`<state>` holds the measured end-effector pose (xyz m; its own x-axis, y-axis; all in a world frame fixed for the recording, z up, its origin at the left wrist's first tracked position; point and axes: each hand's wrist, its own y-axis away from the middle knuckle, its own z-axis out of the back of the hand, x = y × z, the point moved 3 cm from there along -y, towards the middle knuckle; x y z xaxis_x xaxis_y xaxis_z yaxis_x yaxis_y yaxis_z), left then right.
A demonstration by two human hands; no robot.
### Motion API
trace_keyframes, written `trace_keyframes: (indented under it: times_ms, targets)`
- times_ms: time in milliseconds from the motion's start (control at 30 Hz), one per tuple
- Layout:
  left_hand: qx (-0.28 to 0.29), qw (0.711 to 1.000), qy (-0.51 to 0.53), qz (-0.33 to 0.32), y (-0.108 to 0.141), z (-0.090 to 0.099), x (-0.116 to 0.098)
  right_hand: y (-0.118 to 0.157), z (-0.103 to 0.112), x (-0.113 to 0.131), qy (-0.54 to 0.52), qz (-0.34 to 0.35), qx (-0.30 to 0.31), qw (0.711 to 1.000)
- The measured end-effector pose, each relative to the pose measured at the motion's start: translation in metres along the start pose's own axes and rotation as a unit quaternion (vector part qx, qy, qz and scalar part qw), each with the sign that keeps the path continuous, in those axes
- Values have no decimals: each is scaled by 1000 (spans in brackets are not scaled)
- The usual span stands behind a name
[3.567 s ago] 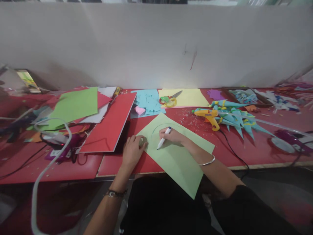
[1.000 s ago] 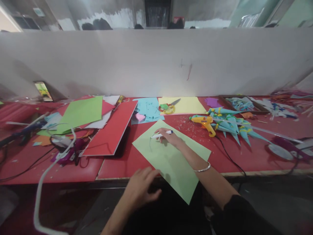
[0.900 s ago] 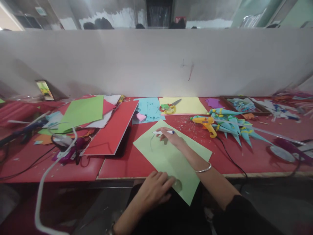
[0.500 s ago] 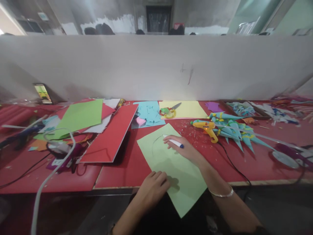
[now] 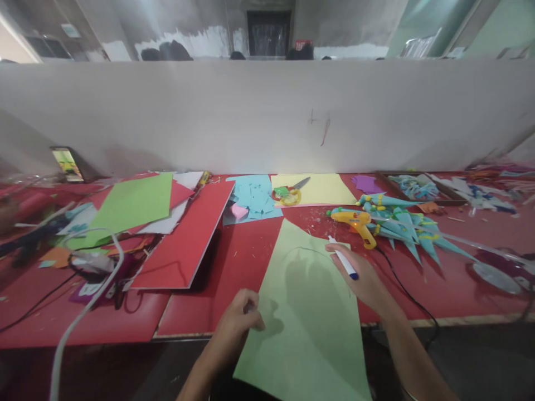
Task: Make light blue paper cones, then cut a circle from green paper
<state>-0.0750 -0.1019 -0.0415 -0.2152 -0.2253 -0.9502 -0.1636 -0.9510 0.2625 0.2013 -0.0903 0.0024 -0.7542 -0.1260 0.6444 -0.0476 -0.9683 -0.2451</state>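
Note:
A sheet of light green paper (image 5: 309, 317) lies before me, its lower end reaching past the table's front edge. A thin curved pencil-like line shows near its top. My right hand (image 5: 355, 270) is closed round a white marker (image 5: 345, 262) with a dark blue end, over the sheet's upper right edge. My left hand (image 5: 240, 320) is at the sheet's left edge with its fingers curled in. A small pale spot shows between the fingers, too small to name.
A yellow glue gun (image 5: 356, 224) lies at the right beside blue paper cones (image 5: 403, 223). Yellow-handled scissors (image 5: 288, 195) rest on pale yellow paper (image 5: 326, 189). Leftward are a tilted red board (image 5: 184, 239), green paper (image 5: 137, 203) and a white cable (image 5: 79, 317).
The green sheet has turned more upright and come closer to me. My right hand has moved right with the marker. My left hand has shifted left and its fingers have curled.

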Motion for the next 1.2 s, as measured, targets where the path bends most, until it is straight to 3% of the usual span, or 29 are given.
trace_keyframes:
  times_ms: [133, 300, 367, 467, 533, 667, 767, 900, 1000, 1100, 1200]
  targets:
    - [3, 999, 33, 34, -16, 7, -10, 6, -6, -3, 9, 12, 18, 1000]
    - [-44, 986, -145, 62, -29, 22, -22, 17, -31, 0, 53, 106, 98, 988]
    - [-59, 969, -239, 18, -30, 28, -27, 23, -41, 2, 96, 130, 110, 981]
    - [-30, 934, -336, -117, -26, 32, -33, 28, -51, 5, 158, 117, 69, 978]
    - [-37, 923, -346, -164, -21, 35, -31, 31, -53, 8, 189, 94, 30, 977]
    - [-120, 918, -320, -199, -12, 40, -25, 33, -52, 14, 219, 44, -32, 974]
    - [-132, 900, -346, -231, -8, 38, -23, 27, -44, 16, 149, 2, -38, 988]
    - [-74, 846, -456, -267, -8, 22, -20, 6, -25, 19, -63, -42, -87, 993]
    - [-32, 821, -506, -265, -5, 3, -20, -15, -21, 20, -203, -62, -104, 972]
    - [8, 805, -538, -251, 1, -21, -24, -37, -29, 13, -306, -116, -82, 941]
    - [-7, 793, -565, -227, 5, -38, -28, -52, -31, 4, -373, -126, -115, 912]
